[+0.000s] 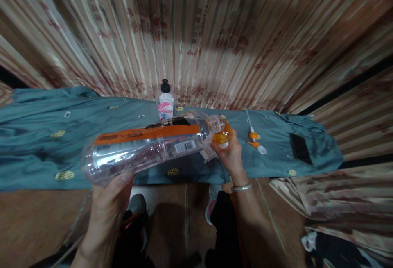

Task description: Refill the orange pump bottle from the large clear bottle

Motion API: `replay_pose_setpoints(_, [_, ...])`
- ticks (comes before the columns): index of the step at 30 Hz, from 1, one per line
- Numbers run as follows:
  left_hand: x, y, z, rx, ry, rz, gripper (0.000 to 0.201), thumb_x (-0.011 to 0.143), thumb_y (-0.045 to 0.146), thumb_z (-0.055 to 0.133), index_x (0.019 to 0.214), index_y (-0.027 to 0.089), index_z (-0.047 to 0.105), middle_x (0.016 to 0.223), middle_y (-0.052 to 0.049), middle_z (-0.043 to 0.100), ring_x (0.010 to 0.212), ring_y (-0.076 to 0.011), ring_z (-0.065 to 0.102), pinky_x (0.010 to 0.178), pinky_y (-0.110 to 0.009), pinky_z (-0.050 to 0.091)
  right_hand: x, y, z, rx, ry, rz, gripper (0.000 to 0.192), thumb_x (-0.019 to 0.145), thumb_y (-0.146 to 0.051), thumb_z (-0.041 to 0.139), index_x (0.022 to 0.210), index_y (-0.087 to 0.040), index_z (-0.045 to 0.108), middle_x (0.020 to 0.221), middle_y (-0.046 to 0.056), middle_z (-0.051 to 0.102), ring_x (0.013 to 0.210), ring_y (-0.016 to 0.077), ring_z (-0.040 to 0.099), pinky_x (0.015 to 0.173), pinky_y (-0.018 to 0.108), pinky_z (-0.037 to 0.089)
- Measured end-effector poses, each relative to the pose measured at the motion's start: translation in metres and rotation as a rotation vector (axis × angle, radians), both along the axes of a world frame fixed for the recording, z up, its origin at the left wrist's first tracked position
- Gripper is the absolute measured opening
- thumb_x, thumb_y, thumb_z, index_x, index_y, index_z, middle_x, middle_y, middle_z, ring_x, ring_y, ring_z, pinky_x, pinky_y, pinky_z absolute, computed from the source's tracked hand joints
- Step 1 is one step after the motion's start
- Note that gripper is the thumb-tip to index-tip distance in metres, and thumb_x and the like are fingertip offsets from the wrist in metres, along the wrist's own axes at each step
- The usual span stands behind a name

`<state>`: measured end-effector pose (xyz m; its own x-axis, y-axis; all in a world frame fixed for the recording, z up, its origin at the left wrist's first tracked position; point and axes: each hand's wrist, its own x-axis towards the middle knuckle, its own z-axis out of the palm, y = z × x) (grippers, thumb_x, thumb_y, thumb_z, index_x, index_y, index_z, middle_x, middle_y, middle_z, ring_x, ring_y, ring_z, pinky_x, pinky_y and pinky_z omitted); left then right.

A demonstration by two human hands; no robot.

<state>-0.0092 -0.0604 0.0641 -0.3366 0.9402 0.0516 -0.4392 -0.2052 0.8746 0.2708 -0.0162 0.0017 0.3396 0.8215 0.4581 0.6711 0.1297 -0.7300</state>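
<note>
Left hand: the left hand (107, 202) cradles the base end of a large clear plastic bottle with an orange label band (147, 147) from underneath, fingers curled up around the far side and thumb tip pressed on the near wall.
Large bottle: held almost level above the teal cloth-covered bench (39, 145), base toward the left, neck tipped toward the right.
Bottle mouth: the neck meets the top of a small round bottle of orange liquid (221, 135); whether the two touch cannot be told.
Right hand: the right hand (230, 155), with a silver bangle (241, 187) at the wrist, closes around the small orange bottle, fingers wrapped about its lower side and thumb at its near face.
Behind the bottles: a small clear bottle with a black cap and pink label (166, 102) stands upright on the cloth.
Further right: an orange-and-white pump dispenser with its long tube (253, 133) lies flat on the cloth, well apart from the hand.
Far right: a black phone (300, 148) lies face up near the cloth's end.
</note>
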Motion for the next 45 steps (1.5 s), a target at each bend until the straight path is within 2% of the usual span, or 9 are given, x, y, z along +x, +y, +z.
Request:
replay_pose_setpoints(8, [-0.0006,-0.0003,0.0019,0.014,0.005,-0.017,0.068,0.058,0.029,0.088,0.123,0.038,0.068,0.101,0.003,0.077,0.111,-0.0278,0.069,0.105,-0.044,0.053,-0.0002,0.0003,0.0002,-0.027,-0.001,-0.014,0.073,0.07,-0.048,0.081,0.131,-0.019,0.052,0.12,0.013,0.072,0.107,0.0307,0.071,0.092,0.046,0.058])
replay_pose_setpoints(19, [0.0002,-0.0009,0.0027,0.04,0.003,0.002,0.071,0.059,0.026,0.089,0.125,0.039,0.066,0.105,0.005,0.078,0.097,-0.021,0.073,0.089,-0.032,0.061,-0.0002,0.0003,0.0,-0.02,-0.016,-0.008,0.072,0.071,-0.047,0.081,0.131,-0.02,0.052,0.119,0.012,0.072,0.106,0.0299,0.071,0.091,0.044,0.058])
replay_pose_setpoints(36, [0.0021,-0.0007,0.0075,0.039,0.006,0.005,0.074,0.055,0.029,0.09,0.125,0.039,0.066,0.111,0.003,0.077,0.112,-0.0259,0.068,0.089,-0.033,0.061,-0.0007,0.0014,-0.0004,-0.01,0.006,-0.001,0.071,0.07,-0.047,0.082,0.129,-0.02,0.052,0.122,0.013,0.071,0.11,0.0299,0.07,0.093,0.044,0.056])
replay_pose_setpoints(45, [-0.0005,-0.001,0.0026,-0.015,-0.021,0.013,0.077,0.053,0.03,0.092,0.125,0.036,0.066,0.105,0.002,0.078,0.106,-0.0253,0.07,0.09,-0.033,0.06,-0.0015,0.0013,0.0011,-0.003,0.017,0.002,0.071,0.069,-0.046,0.082,0.128,-0.019,0.053,0.121,0.013,0.071,0.109,0.0298,0.07,0.093,0.044,0.057])
